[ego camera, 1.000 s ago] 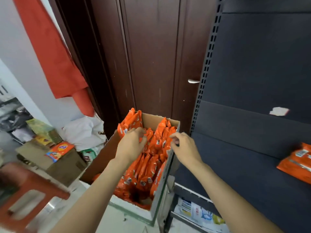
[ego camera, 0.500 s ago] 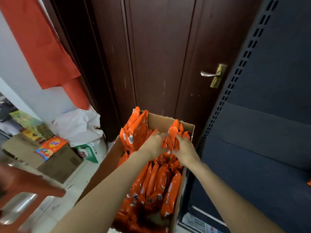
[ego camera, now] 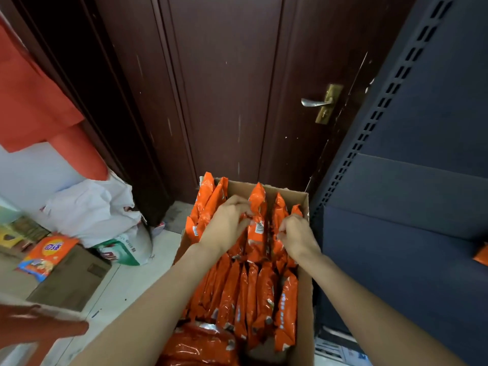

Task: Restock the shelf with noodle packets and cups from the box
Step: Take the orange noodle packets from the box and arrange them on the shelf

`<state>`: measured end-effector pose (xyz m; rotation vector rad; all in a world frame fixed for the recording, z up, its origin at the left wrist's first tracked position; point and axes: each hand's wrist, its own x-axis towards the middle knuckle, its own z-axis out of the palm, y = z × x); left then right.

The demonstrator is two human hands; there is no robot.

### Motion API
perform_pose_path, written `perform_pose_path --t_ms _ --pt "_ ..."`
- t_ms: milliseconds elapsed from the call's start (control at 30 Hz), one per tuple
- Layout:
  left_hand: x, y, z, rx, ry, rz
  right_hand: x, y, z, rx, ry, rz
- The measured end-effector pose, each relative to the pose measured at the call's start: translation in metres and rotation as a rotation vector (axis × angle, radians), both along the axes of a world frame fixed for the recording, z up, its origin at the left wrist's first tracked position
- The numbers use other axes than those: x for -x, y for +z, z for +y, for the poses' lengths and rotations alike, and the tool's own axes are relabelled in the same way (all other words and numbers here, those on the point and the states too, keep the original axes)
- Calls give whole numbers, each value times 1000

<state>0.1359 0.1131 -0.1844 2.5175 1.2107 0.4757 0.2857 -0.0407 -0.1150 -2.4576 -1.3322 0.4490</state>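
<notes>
An open cardboard box (ego camera: 305, 291) on the floor holds several orange noodle packets (ego camera: 264, 294) standing on edge in rows. My left hand (ego camera: 227, 224) reaches into the far end of the box, its fingers curled round the top of an upright packet (ego camera: 257, 204). Just to its right, my right hand (ego camera: 298, 235) pinches the tops of neighbouring packets (ego camera: 279, 210). The dark blue shelf unit (ego camera: 401, 233) stands right of the box, and the corner of one orange packet (ego camera: 482, 256) on it shows at the frame's right edge.
A dark brown door (ego camera: 237, 101) with a brass handle (ego camera: 320, 103) is behind the box. On the left lie a white bag (ego camera: 89, 210), a brown carton (ego camera: 71, 278) with an orange pack on top, and a red stool (ego camera: 34, 323). Red cloth (ego camera: 29, 96) hangs upper left.
My view has swung left and down, away from the shelf and over the box. Both hands have pushed deeper into the far packets and closed on their tops.
</notes>
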Motion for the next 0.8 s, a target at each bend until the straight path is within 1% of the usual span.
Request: perform_pose_path --t_ms 33,100,200,233,433,600,800 --pt "-1 16 -6 82 -90 -29 2 0 1 -8 -24 3" --pt "2 64 -31 138 -247 -127 8 2 3 -11 -57 4" --pt "10 101 -44 175 -322 -245 16 10 -2 -94 -99 1" --pt "13 101 -39 183 -347 -259 18 15 -5 -140 -130 6" --pt "14 121 -48 146 -357 -373 20 54 -26 -412 -284 64" --pt "-6 155 -68 137 -437 -433 4 100 -47 -634 -274 215" --pt "-64 189 -117 -24 -532 -457 -40 137 -107 -829 -311 209"
